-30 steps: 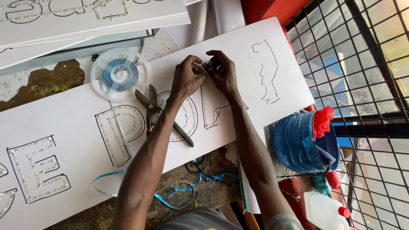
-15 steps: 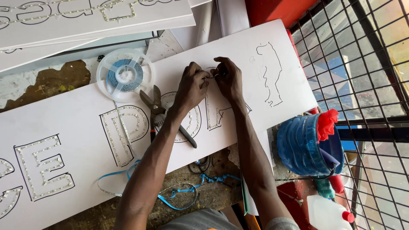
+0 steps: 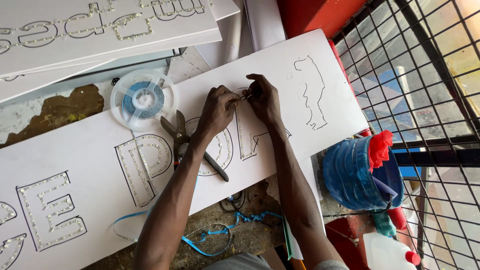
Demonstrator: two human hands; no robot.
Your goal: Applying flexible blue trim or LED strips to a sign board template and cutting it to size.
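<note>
Pinching together over white sign board [image 3: 300,130], left hand [image 3: 218,109], right hand [image 3: 263,98]

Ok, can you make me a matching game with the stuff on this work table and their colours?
Things:
1. reel
2. bucket
3. pliers
4. board

Colours:
A. white with drawn letter outlines
B. dark metal, black handles
C. clear plastic with blue strip wound inside
D. blue with red cloth on its rim

Pairs: 1-C, 2-D, 3-B, 4-A
</note>
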